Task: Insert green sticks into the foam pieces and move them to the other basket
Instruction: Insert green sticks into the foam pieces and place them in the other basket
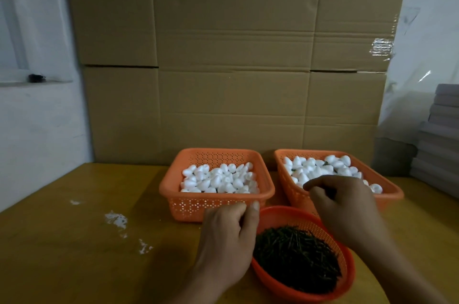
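Two orange baskets sit side by side on the wooden table point(74, 241), both backed by a wall of cardboard point(236, 55). The left basket point(216, 200) is filled with plain white foam pieces point(218, 179). The right basket point(387, 192) also holds white foam point(320, 167), with hints of dark green showing between some pieces. In front of them, nearer the person, a round orange bowl point(347, 276) holds a heap of dark green sticks point(298, 256).

The left hand point(228, 236) sits at the left basket's near wall, just beside the bowl's rim; its fingers are curled in with the thumb lying against them (whether anything is pinched inside cannot be told). The right hand point(345, 206) hangs over the near left corner of the right basket, fingers bent downward toward the foam, fingertips close together; what it holds, if anything, is hidden too.

White crumbs point(116, 220) are scattered on the table to the left of the baskets. At the far right stands a stack of grey slabs point(439, 144), and a pale wall with a sill point(34, 82) is on the left.
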